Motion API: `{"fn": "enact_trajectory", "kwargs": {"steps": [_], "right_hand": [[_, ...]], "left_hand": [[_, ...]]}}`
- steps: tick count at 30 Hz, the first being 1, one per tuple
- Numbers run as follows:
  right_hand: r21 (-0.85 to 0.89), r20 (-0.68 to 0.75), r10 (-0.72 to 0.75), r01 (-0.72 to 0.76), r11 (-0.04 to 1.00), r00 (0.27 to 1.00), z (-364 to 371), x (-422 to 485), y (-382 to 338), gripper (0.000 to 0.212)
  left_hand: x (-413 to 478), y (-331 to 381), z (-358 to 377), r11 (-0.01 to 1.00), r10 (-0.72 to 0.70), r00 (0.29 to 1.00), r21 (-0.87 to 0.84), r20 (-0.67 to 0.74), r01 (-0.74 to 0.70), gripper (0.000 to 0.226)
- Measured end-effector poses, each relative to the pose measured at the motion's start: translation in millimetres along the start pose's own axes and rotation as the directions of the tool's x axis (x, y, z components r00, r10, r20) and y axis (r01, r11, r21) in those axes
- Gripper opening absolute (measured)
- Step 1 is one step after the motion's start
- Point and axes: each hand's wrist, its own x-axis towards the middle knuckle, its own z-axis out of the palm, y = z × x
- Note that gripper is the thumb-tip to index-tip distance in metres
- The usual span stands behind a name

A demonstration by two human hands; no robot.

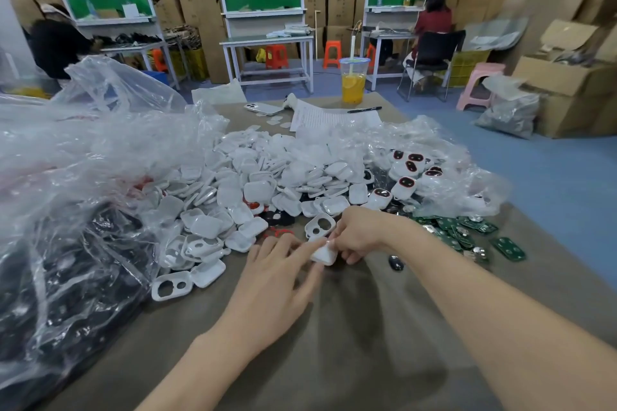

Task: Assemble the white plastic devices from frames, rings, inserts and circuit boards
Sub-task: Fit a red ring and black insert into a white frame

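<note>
1 white piece [323, 256] is pinched by the right hand [359, 233] and touched by the left hand's [277, 264] straight fingers. Few finished devices [405, 182] are stacked; many loose shells [250, 190] remain.

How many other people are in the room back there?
2. A person in a dark top is at the far-left bench; a person in a red top sits on a black chair at the far-right bench. Shelves and boxes may hide more.
</note>
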Motion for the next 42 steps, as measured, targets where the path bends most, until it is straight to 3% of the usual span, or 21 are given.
{"fn": "enact_trajectory", "kwargs": {"steps": [3, 5, 9, 13, 17, 21, 29, 42], "right_hand": [[0.02, -0.025, -0.001, 0.001, 1.0, 1.0, 1, 0, 5, 0.016], [0.031, -0.052, 0.0, 0.001, 1.0, 0.999, 2, 1, 8, 0.024], [0.162, -0.133, 0.036, -0.014, 0.987, 0.991, 11, 3, 17, 0.015], [0.447, -0.24, -0.008, 0.118, 0.887, 0.971, 27, 4, 32, 0.009], [0.613, -0.369, -0.041, 0.276, 0.74, 0.928, 46, 0, 41, 0.006], [0.627, -0.419, -0.037, 0.318, 0.711, 0.907, 52, -4, 39, 0.009], [0.577, -0.449, -0.064, 0.345, 0.741, 0.891, 54, -4, 39, 0.007], [0.476, -0.578, -0.026, 0.362, 0.802, 0.816, 67, 2, 40, 0.01]], "left_hand": [[2, 5, -3, 0.935, -0.319, 0.944, -0.135, 0.079, 0.327, 0.033], [9, 9, -3, 0.907, -0.384, 0.904, -0.106, 0.19, 0.407, 0.034], [23, 21, 6, 0.875, -0.425, 0.881, -0.156, 0.21, 0.459, 0.035], [32, 19, 14, 0.791, -0.441, 0.874, -0.37, 0.205, 0.487, 0.033], [39, 12, 14, 0.619, -0.438, 0.862, -0.611, 0.253, 0.494, 0.027], [39, 17, 14, 0.413, -0.404, 0.858, -0.775, 0.316, 0.479, 0.02], [40, 15, 14, 0.376, -0.37, 0.859, -0.788, 0.355, 0.488, 0.037], [38, 14, 30, 0.587, -0.434, 0.879, -0.678, 0.2, 0.444, 0.031]]}}
